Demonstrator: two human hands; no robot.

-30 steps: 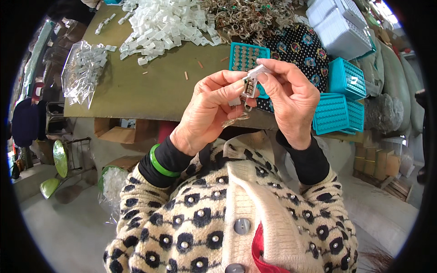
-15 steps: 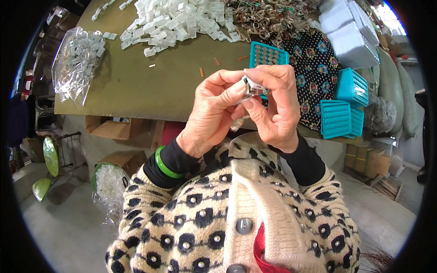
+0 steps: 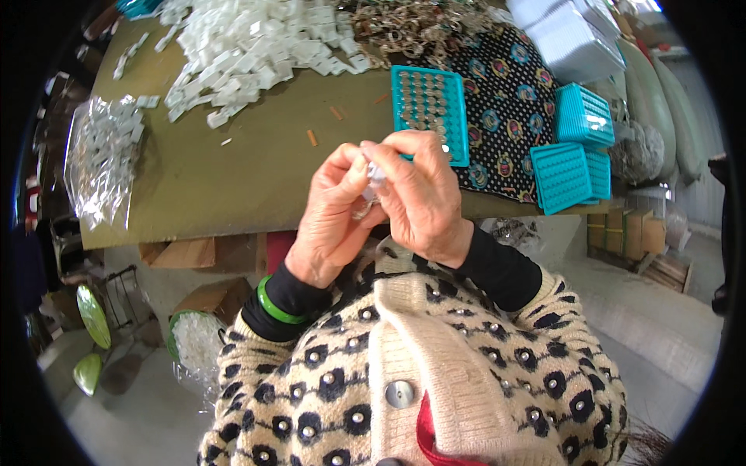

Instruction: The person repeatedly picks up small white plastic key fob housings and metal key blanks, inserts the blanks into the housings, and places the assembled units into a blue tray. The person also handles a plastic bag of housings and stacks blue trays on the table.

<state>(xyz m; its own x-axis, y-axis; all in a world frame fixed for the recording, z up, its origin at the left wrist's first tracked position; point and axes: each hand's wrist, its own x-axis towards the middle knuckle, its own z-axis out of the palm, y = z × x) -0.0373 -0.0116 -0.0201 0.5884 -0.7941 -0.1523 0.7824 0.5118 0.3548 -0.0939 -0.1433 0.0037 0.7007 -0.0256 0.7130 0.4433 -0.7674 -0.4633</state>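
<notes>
Close together over the table's near edge, my two hands pinch a small white plastic piece (image 3: 376, 172). My left hand (image 3: 332, 217) is closed, thumb and fingertips on the piece's left side. My right hand (image 3: 429, 200) is closed too, with its thumb and index finger at the top of the piece. Fingers cover most of it, so its full shape is hidden. Something clear and shiny shows just below it between the hands. Right behind my right hand lies a turquoise tray (image 3: 460, 116) with rows of small round metallic items.
White plastic pieces (image 3: 256, 46) form a heap at the back, beside tangled metallic bits (image 3: 420, 27). A clear bag (image 3: 101, 167) of pieces lies left. Right are a patterned cloth (image 3: 505, 116), turquoise trays (image 3: 561, 179) and white stacked trays (image 3: 571, 43). Orange strips (image 3: 312, 137) dot the table (image 3: 241, 179).
My view has shifted, and both hands appear farther left and slightly lower. My right fingers have closed in over the white piece, hiding more of it. More of the turquoise tray shows.
</notes>
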